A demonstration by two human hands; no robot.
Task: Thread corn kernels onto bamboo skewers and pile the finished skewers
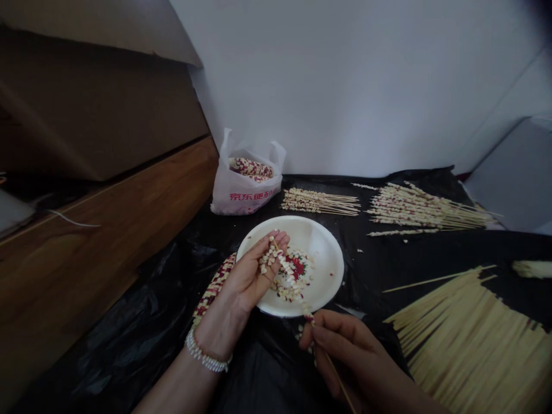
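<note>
My left hand [244,282] lies palm up over the near left side of a white bowl [331,259], cradling loose corn kernels [264,262]. Between the thumb and fingers of my right hand [349,345] is a thin wooden skewer [334,366], slanting up to the left. Kernels are threaded along its upper part, and its tip is at my left palm among the loose ones. More cream and dark red kernels lie in the bowl around a red flower print. A speckled corn cob [214,287] rests left of the bowl, partly behind my left forearm.
Behind the bowl stands a white plastic bag [245,198] of corn cobs. Two groups of kernel-covered skewers [319,202] lie at the back right. Many bare skewers [478,339] spread at the right, near a pale cob [535,268]. Black plastic sheeting [142,322] covers the surface; a wooden board [107,230] borders the left.
</note>
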